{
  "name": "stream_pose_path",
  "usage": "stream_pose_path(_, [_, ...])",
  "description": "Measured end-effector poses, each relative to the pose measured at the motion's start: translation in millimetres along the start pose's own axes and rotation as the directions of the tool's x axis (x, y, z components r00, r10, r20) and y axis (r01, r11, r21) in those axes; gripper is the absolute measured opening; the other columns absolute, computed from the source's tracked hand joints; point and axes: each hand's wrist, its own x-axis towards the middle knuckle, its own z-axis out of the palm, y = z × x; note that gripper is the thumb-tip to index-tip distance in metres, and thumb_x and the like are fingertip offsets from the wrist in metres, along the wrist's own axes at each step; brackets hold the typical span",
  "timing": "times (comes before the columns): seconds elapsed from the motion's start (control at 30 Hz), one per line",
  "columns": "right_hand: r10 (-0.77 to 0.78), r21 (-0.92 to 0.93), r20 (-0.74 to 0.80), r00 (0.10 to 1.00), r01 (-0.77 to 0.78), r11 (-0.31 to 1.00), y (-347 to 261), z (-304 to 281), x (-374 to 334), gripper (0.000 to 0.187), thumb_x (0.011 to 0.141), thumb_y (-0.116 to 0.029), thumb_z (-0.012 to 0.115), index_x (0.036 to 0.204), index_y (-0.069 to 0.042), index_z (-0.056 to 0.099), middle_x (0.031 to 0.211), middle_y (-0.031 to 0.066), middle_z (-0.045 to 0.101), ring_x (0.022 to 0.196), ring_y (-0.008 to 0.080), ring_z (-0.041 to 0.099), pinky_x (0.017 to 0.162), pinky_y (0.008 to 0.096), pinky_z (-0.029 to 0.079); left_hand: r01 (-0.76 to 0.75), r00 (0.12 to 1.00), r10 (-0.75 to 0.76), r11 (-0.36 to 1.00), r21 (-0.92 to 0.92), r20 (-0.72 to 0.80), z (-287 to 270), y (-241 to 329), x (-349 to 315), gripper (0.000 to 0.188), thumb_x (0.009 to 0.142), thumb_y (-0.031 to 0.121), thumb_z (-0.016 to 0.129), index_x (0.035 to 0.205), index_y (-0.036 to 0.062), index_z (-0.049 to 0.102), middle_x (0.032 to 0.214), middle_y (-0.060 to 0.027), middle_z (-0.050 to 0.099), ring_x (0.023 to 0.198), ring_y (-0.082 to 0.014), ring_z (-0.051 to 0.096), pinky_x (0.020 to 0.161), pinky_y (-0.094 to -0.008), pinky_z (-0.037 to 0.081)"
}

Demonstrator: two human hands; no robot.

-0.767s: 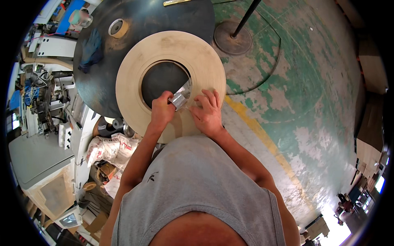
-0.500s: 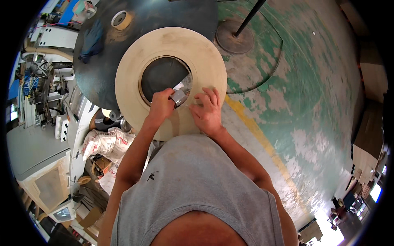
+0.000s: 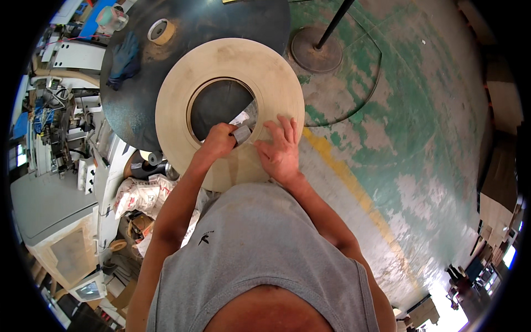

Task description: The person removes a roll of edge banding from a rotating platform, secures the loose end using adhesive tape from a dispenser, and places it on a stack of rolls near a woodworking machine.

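Beige coil (image 3: 276,83): flat at the round table's (image 3: 135,119) near edge — likely heavy, firm; grasp bore and outer rim. Left hand (image 3: 219,141) grips a grey piece (image 3: 241,134). Right hand (image 3: 281,152), partly spread, over coil — any pinch unclear.

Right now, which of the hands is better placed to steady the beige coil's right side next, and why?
Probably the right: the right hand lies over that side of the beige coil, while the left hand holds a silvery object nearer the middle.
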Motion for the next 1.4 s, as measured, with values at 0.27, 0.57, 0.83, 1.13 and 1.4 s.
stream_pose_path(0.27, [0.228, 0.107, -0.203, 0.952, -0.21, 0.972, 29, -25, -25, 0.012, 0.073, -0.006, 0.069, 0.083, -0.01, 0.074, 0.121, 0.0148, 0.059, 0.12, 0.0375, 0.052, 0.101, 0.051, 0.044, 0.044, 0.998, -0.044, 0.999, -0.018, -0.043, 10, -12, 0, 0.04, 0.071, 0.0, 0.057, 0.107, 0.0035, 0.072, 0.099, -0.0245, 0.067, 0.092, -0.0408, 0.066, 0.085, -0.0425, 0.052])
stream_pose_path(0.57, [0.349, 0.46, 0.885, 0.31, -0.456, -0.762, 86, 70, -83, 0.038, 0.1, -0.021, 0.053, 0.135, -0.008, 0.054, 0.128, 0.0098, 0.063, 0.112, 0.0256, 0.062, 0.096, 0.0362, 0.051, 0.068, 0.995, -0.073, 0.995, 0.074, 0.068, 5, 3, 4, 0.04, 0.074, -0.001, 0.055, 0.11, 0.0044, 0.072, 0.097, -0.0251, 0.068, 0.087, -0.0377, 0.068, 0.079, -0.0389, 0.053])
stream_pose_path(0.83, [0.19, 0.534, 0.844, 0.501, -0.761, -0.368, 97, 116, -74, 0.043, 0.097, -0.022, 0.057, 0.137, -0.008, 0.052, 0.131, 0.0097, 0.061, 0.115, 0.0242, 0.06, 0.099, 0.0359, 0.049, 0.071, 0.992, -0.082, 0.991, 0.113, 0.094, 3, -5, 4, 0.038, 0.072, 0.001, 0.056, 0.106, 0.0038, 0.073, 0.095, -0.0255, 0.068, 0.091, -0.0391, 0.067, 0.083, -0.0422, 0.053])
stream_pose_path(1.13, [0.189, 0.6, 0.767, 0.614, -0.789, 0.131, 94, 111, -80, 0.048, 0.095, -0.023, 0.062, 0.139, -0.007, 0.051, 0.135, 0.0097, 0.059, 0.119, 0.0226, 0.057, 0.101, 0.0355, 0.047, 0.132, 0.983, -0.144, 0.986, 0.105, 0.113, 2, 1, 5, 0.04, 0.074, 0.003, 0.057, 0.11, 0.0049, 0.072, 0.095, -0.0252, 0.069, 0.09, -0.0362, 0.069, 0.083, -0.0393, 0.053])
stream_pose_path(1.4, [0.133, 0.597, 0.726, 0.674, -0.715, 0.364, 98, 111, -84, 0.054, 0.092, -0.024, 0.066, 0.141, -0.007, 0.049, 0.137, 0.0097, 0.057, 0.122, 0.0211, 0.055, 0.103, 0.0352, 0.045, -0.02, 1.0, 0.017, 0.991, -0.134, -0.02, 1, 11, -15, 0.028, 0.085, 0.011, 0.058, 0.107, -0.0002, 0.071, 0.086, -0.0186, 0.071, 0.077, -0.023, 0.069, 0.072, -0.0315, 0.051])
